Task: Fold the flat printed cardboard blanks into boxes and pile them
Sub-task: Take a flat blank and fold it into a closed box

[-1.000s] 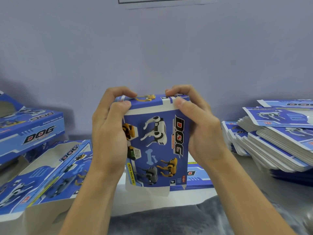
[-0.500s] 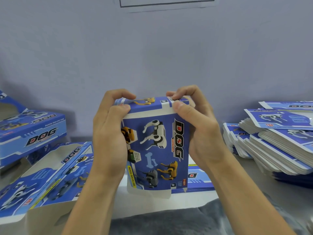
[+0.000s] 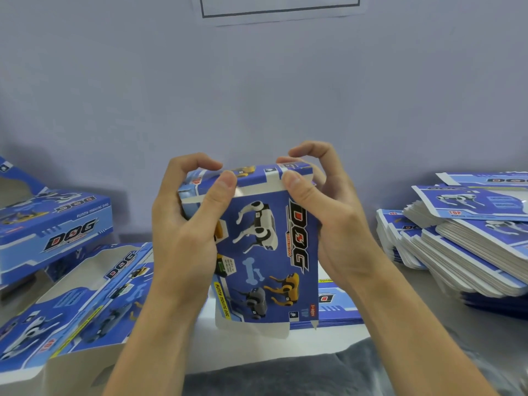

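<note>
I hold a blue "DOG" printed cardboard box (image 3: 265, 252) upright in front of me, its printed face toward me and a white tab hanging at its bottom. My left hand (image 3: 183, 232) grips its left side, thumb pressing the top flap and fingers curled over the top edge. My right hand (image 3: 334, 221) grips the right side, thumb on the top flap; its fingers arch above the far top edge. A stack of flat blanks (image 3: 468, 252) lies at the right. Folded boxes (image 3: 57, 224) are piled at the left.
An open, part-folded box (image 3: 85, 295) lies at the lower left. More flat blanks (image 3: 337, 310) lie under the held box on the white table (image 3: 257, 355). A grey cloth (image 3: 285, 378) covers the near edge. A pale wall stands close behind.
Both thumbs have slid inward along the top flap and press it down. My right fingers have lifted off the far edge. The box has tilted slightly.
</note>
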`<state>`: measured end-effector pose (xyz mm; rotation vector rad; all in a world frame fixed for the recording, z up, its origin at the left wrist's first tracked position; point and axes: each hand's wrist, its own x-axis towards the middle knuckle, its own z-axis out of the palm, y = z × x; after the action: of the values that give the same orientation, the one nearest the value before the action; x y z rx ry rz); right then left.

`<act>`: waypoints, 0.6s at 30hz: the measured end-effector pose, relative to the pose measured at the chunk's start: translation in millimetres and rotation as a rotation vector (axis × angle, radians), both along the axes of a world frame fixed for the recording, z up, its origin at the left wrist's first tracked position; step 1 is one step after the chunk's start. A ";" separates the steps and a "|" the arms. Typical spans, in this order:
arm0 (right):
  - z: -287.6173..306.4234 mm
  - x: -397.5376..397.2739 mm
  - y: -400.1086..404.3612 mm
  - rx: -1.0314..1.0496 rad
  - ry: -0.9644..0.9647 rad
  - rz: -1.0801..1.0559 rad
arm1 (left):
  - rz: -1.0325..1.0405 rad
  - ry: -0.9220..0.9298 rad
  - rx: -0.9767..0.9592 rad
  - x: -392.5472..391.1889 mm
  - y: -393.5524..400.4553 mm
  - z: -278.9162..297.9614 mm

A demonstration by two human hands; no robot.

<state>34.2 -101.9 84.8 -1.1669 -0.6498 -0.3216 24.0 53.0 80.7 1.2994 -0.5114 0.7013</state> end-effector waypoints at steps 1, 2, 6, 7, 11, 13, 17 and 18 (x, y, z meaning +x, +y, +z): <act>-0.2 -0.2 -0.7 0.000 0.003 0.016 | -0.004 0.000 0.004 -0.1 -0.4 0.0; -0.2 -0.4 -1.5 0.004 0.009 0.038 | -0.023 0.002 0.009 0.0 -0.5 -0.4; 0.0 -1.5 -5.0 0.024 0.039 0.126 | -0.141 0.047 -0.035 -0.1 1.1 -1.1; 0.0 -1.5 -5.9 0.025 0.045 0.142 | -0.156 0.056 -0.046 0.0 1.8 -1.0; 0.1 -1.9 -8.9 0.039 0.065 0.200 | -0.164 0.061 -0.058 0.4 2.4 -1.3; 0.7 -1.3 -9.1 0.036 0.066 0.177 | -0.163 0.054 -0.045 0.6 1.9 -1.4; 1.5 1.4 -5.4 0.019 0.040 0.079 | -0.177 0.035 -0.041 1.0 2.5 -2.0; 1.4 1.6 -4.3 0.021 0.035 0.067 | -0.176 0.029 -0.041 1.0 3.0 -1.9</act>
<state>35.8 -106.2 86.2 -1.1254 -0.6522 -0.2507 24.9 56.0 78.8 1.2088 -0.5773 0.5427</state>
